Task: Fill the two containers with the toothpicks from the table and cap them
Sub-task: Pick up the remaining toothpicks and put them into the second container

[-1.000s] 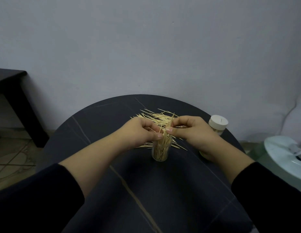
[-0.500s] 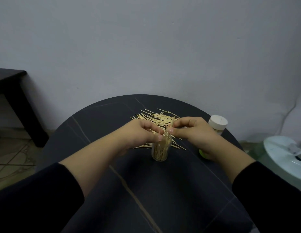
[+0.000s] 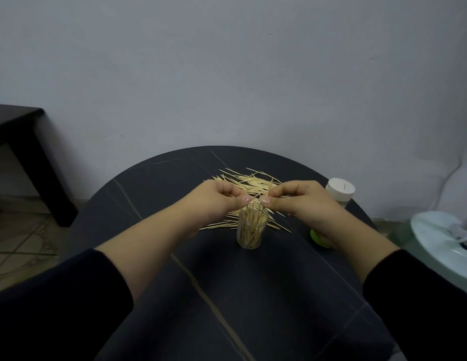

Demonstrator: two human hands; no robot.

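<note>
Fingertips (image 3: 245, 199) of your left hand (image 3: 219, 203) and right hand (image 3: 302, 204) pinch toothpicks (image 3: 269, 187) just above the near, uncapped clear container (image 3: 249, 235).

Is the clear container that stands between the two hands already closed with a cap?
No, the clear container stands open on the table, with toothpicks sticking up out of its uncovered mouth.

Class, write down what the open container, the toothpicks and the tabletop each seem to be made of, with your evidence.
Open container: clear glossy plastic, possibly glass; the sticks inside show through its wall.
Toothpicks: pale matte wood or bamboo, thin with pointed ends.
Tabletop: dark matte slab with light veins, stone-look; real stone or laminate cannot be told.
</note>
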